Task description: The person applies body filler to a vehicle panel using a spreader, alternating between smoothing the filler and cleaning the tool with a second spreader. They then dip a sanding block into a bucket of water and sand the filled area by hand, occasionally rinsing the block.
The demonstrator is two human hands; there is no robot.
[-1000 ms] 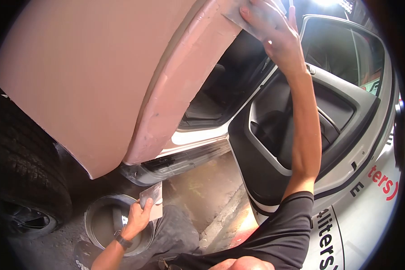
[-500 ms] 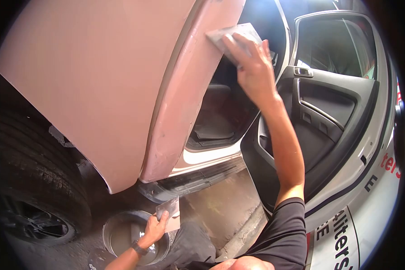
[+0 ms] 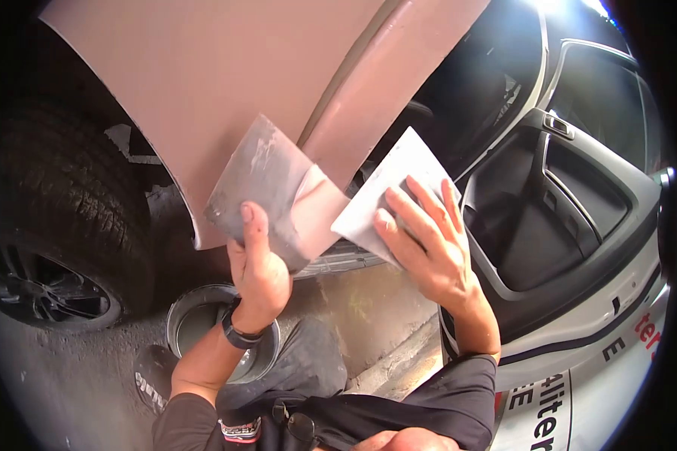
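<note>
My left hand (image 3: 265, 274), a dark band at its wrist, grips a flat grey putty plate (image 3: 250, 174), the thumb lying on its face. Pink filler (image 3: 325, 218) covers the plate's right part. Close to that side, my right hand (image 3: 432, 252) holds a whitish square putty spreader (image 3: 380, 180), fingers laid across its face. The spreader's left corner overlaps the filler-covered edge in this view. Behind both tools is the pink-coated car panel (image 3: 218, 60), with a long pink strip (image 3: 384, 83) along the door opening.
A round bucket (image 3: 174, 323) of greyish liquid stands on the ground below my left forearm. A car wheel (image 3: 60, 173) is at the left. An open car door (image 3: 579, 218) fills the right side. White lettered sheeting (image 3: 549, 406) lies at lower right.
My right hand has come down from the upper pink strip with the spreader. My left hand has risen from over the bucket with the plate, and the tools now meet in view.
</note>
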